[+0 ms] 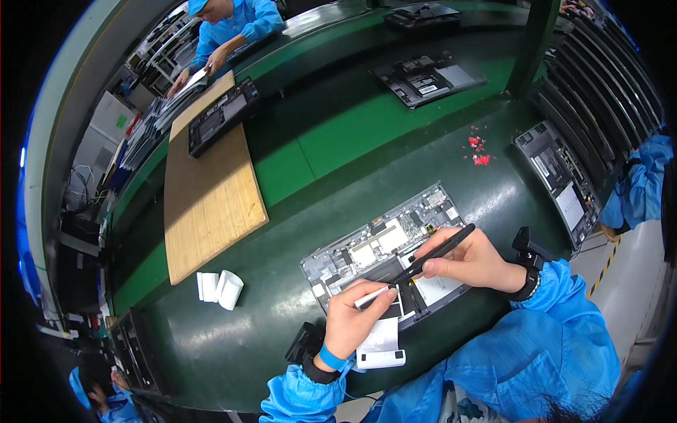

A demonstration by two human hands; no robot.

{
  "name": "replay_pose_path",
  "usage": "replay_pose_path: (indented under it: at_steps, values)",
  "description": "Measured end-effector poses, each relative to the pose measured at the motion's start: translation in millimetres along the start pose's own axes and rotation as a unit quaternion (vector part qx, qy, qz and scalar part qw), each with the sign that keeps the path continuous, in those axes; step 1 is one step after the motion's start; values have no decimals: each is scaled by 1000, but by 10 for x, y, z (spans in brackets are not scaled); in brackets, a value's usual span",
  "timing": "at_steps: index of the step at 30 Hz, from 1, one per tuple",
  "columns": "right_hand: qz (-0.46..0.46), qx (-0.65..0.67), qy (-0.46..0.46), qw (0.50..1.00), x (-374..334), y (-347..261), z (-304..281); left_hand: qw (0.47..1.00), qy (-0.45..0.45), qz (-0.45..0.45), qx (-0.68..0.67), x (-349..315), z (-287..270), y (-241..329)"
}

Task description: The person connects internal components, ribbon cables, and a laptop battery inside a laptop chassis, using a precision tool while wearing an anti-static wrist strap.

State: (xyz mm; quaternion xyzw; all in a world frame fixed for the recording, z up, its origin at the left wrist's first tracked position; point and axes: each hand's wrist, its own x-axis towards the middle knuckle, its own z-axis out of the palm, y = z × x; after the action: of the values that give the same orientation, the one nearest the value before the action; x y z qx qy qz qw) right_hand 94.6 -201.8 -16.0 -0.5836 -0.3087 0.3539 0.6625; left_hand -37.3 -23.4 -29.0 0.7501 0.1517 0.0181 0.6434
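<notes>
An opened laptop base with bare boards and battery lies on the dark green bench in front of me. My left hand is closed, pinching a white backing strip over the laptop's near edge. The strip hangs down to a curled end carrying small black squares. My right hand is closed around a slim black tweezers-like tool, held slanted above the laptop. The tool's lower tip points toward the left fingers; whether it grips anything is too small to tell.
Left of the laptop lie white rolls. A wooden board carries another laptop base. Red scraps lie at the far right, near a third base and a rack of panels. A co-worker handles papers across the bench.
</notes>
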Motion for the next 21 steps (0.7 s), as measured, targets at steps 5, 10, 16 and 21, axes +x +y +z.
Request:
replay_pose_path:
  at_steps: [5,10,16,21]
  values:
    - [28,40,-16,999,11,0,-49,1000,-13,-6,4,-6,9,59]
    - [103,57,-37,992,51,-33,-72,1000,-29,-1,12,-3,1,76]
    - [101,53,-45,992,56,-1,-76,999,-35,2,16,0,2,71]
    - [91,50,-44,994,39,27,-70,999,-39,6,24,-8,1,56]
